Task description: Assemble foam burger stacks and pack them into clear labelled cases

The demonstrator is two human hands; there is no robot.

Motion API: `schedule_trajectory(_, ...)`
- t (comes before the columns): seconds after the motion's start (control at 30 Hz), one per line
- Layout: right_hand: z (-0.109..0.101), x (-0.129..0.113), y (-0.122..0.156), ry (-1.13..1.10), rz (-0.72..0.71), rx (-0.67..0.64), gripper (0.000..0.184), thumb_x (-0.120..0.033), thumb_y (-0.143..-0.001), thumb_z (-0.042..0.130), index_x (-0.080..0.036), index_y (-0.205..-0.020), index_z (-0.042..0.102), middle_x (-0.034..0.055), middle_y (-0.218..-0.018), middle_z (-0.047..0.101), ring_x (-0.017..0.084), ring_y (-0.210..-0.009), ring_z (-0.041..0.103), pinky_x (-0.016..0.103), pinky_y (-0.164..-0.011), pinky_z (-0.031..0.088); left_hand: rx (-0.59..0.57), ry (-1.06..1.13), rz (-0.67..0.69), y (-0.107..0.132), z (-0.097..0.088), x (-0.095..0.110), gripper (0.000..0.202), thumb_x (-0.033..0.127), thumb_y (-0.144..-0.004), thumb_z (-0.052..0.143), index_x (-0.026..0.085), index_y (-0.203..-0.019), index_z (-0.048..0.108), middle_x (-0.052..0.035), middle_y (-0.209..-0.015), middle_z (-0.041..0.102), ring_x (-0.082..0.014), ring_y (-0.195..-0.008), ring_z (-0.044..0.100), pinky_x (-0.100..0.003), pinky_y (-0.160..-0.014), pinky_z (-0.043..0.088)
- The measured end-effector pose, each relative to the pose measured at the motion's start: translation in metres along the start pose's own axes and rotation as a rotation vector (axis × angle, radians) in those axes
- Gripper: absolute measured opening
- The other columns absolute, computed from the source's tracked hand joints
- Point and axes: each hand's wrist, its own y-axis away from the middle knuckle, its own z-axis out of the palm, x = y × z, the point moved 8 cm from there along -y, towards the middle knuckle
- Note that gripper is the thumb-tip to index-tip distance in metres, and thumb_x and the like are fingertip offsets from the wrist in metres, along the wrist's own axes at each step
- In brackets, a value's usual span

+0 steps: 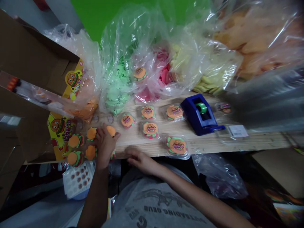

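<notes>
My left hand [105, 142] reaches down among small burger-shaped sweets at the left of the wooden table. Its thumb and fingers close around the sides of one burger-shaped sweet [111, 130], which has an orange bun top. Beside the hand sit several more, such as an unlabelled burger [74, 141] with green and red layers. Near the table's front edge rests my right hand [140, 161], fingers loosely bent and apart, holding nothing. Ahead of it are burgers in clear plastic shells with round stickers, among them a packed burger [150, 129] and a nearer packed burger [177, 146].
A blue tape dispenser [200, 115] stands right of the packed burgers. Along the back lie clear bags of green pieces [117, 85], pink pieces [163, 71] and yellow pieces [209, 85]. An open cardboard box [35, 57] stands left; a sticker sheet [79, 180] lies below the table edge.
</notes>
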Motion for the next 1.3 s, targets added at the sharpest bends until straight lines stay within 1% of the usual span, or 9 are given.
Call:
schedule_trajectory(0.1,0.015,0.006,-0.012,-0.083,0.006,-0.015,0.039,-0.011,-0.078,0.056,-0.018,-0.117,0.06,0.0026,-0.081,0.067,0.015,-0.068,0.061,0.027,-0.064,0.052,0.024,0.024,0.018,0.006,-0.003,0.009,0.083,0.05,-0.079,0.058,0.004,-0.14,0.028,-0.0296,-0.131,0.046,-0.0432,-0.121,0.045,-0.051,-0.093,0.041)
schedule_trajectory(0.23,0.024,0.0,-0.026,-0.181,-0.004,-0.017,0.036,-0.01,-0.079,0.053,-0.018,-0.114,0.059,0.0023,-0.089,0.066,0.015,-0.077,0.061,0.025,-0.065,0.051,0.026,0.083,0.001,0.014,-0.008,0.022,0.079,0.045,-0.076,0.063,0.003,-0.136,0.034,-0.0319,-0.132,0.043,-0.0438,-0.126,0.04,-0.052,-0.095,0.039)
schedule_trajectory(0.37,0.017,-0.005,-0.03,-0.221,0.013,0.014,0.025,-0.015,-0.082,0.053,-0.018,-0.104,0.065,0.003,-0.088,0.064,0.016,-0.077,0.06,0.027,-0.068,0.05,-0.012,0.153,-0.011,0.018,-0.015,0.026,0.079,0.045,-0.076,0.064,0.001,-0.135,0.035,-0.0336,-0.131,0.043,-0.043,-0.125,0.043,-0.05,-0.095,0.039)
schedule_trajectory(0.5,0.011,-0.002,-0.028,-0.252,0.059,0.009,0.018,-0.012,-0.079,0.056,-0.018,-0.088,0.07,0.0009,-0.08,0.062,0.012,-0.065,0.055,0.025,-0.061,0.047,-0.089,0.276,0.002,0.02,-0.015,0.024,0.077,0.044,-0.075,0.064,0.006,-0.135,0.035,-0.0282,-0.127,0.051,-0.0382,-0.123,0.048,-0.046,-0.094,0.042)
schedule_trajectory(0.73,0.0,0.004,-0.021,-0.358,0.171,0.011,0.014,-0.026,-0.08,0.062,-0.015,-0.089,0.065,-0.004,-0.063,0.055,0.007,-0.05,0.047,0.022,-0.052,0.042,-0.223,0.46,-0.024,0.018,-0.005,0.018,0.081,0.048,-0.077,0.06,0.008,-0.139,0.027,-0.026,-0.135,0.046,-0.0359,-0.124,0.048,-0.044,-0.097,0.042)
schedule_trajectory(0.93,-0.017,0.001,-0.01,-0.406,0.207,0.047,0.022,-0.034,-0.074,0.068,-0.015,-0.08,0.062,-0.0062,-0.058,0.051,0.005,-0.046,0.043,0.021,-0.05,0.037,-0.179,0.561,-0.085,0.002,-0.006,0.0,0.082,0.052,-0.075,0.059,0.009,-0.138,0.03,-0.0229,-0.141,0.041,-0.0317,-0.131,0.041,-0.041,-0.106,0.035)
schedule_trajectory(1.1,-0.045,-0.014,0.022,-0.412,0.187,0.062,0.041,-0.049,-0.063,0.074,-0.014,-0.083,0.066,-0.0044,-0.062,0.055,0.007,-0.051,0.044,0.023,-0.052,0.036,-0.199,0.527,-0.149,-0.006,0.01,-0.021,0.079,0.052,-0.079,0.053,0.007,-0.138,0.027,-0.0239,-0.139,0.043,-0.0319,-0.129,0.044,-0.041,-0.104,0.036)
schedule_trajectory(1.2,-0.066,-0.026,0.043,-0.41,0.165,0.108,0.047,-0.052,-0.064,0.073,-0.014,-0.09,0.068,-0.0033,-0.065,0.057,0.008,-0.055,0.045,0.024,-0.056,0.037,-0.15,0.434,-0.093,-0.003,0.016,-0.017,0.08,0.051,-0.077,0.057,0.006,-0.137,0.029,-0.026,-0.14,0.041,-0.0351,-0.131,0.039,-0.045,-0.106,0.034)
schedule_trajectory(1.3,-0.082,-0.039,0.06,-0.434,0.128,0.18,0.044,-0.051,-0.068,0.072,-0.015,-0.094,0.069,-0.0025,-0.067,0.059,0.008,-0.057,0.048,0.025,-0.058,0.039,-0.075,0.326,-0.014,0.004,0.01,-0.007,0.081,0.05,-0.078,0.059,0.005,-0.137,0.03,-0.0284,-0.141,0.038,-0.0393,-0.133,0.035,-0.051,-0.104,0.034)
